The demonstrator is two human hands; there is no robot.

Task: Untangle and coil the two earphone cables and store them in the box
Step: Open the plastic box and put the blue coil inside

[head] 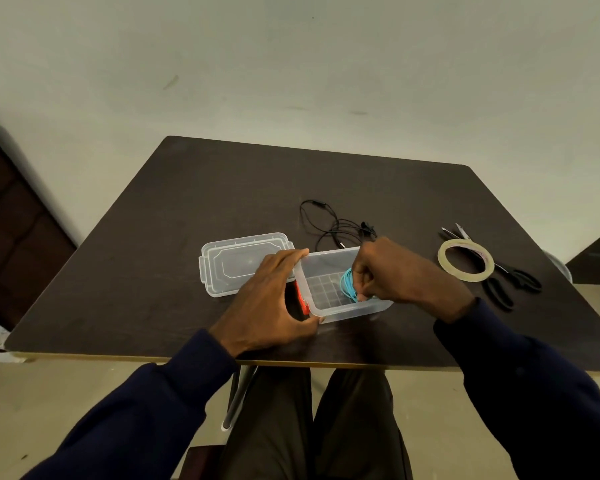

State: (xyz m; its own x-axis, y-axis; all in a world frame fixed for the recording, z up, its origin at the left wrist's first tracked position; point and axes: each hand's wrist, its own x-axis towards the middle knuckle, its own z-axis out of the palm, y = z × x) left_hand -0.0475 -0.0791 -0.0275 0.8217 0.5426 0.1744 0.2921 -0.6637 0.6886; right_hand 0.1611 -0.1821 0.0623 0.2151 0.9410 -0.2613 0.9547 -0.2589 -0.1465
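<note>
A clear plastic box [329, 310] stands open near the table's front edge. My right hand [399, 271] reaches over its right side and holds a coiled blue earphone cable [347, 284] inside the box. My left hand [271, 299] grips the box's left wall, thumb at the front corner. A loose black earphone cable [333, 223] lies spread on the table just behind the box. The clear lid [236, 261] rests flat to the left of the box.
A roll of clear tape [466, 259] and black scissors [506, 278] lie at the right of the dark table [153, 258]. A small red object [303, 301] sits between my left hand and the box. A wall stands behind the table.
</note>
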